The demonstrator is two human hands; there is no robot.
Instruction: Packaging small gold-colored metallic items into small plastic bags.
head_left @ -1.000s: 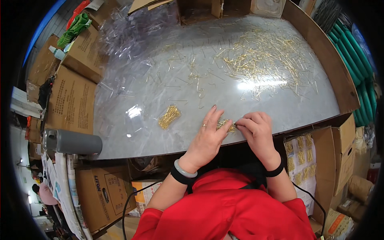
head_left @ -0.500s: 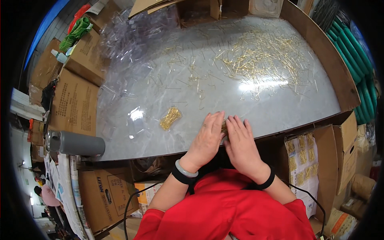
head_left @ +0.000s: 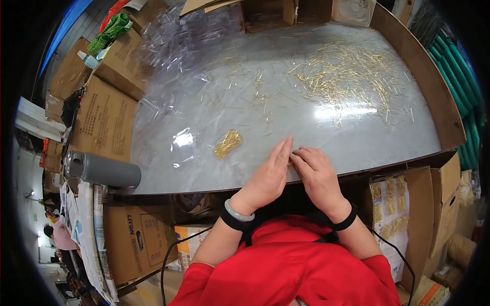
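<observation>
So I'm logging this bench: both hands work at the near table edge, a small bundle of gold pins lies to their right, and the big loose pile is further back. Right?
Not quite. The head view shows the small bundle of gold pins to the left of the left hand and right hand, not the right. Both hands are at the near edge of the table, and the big loose pile lies further back.

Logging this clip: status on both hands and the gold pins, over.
Left hand flat on table edge, right hand pinching small gold pins between them. Bagged gold bundle lies apart, to the left. Loose pin pile far side; nothing blocking.
</observation>
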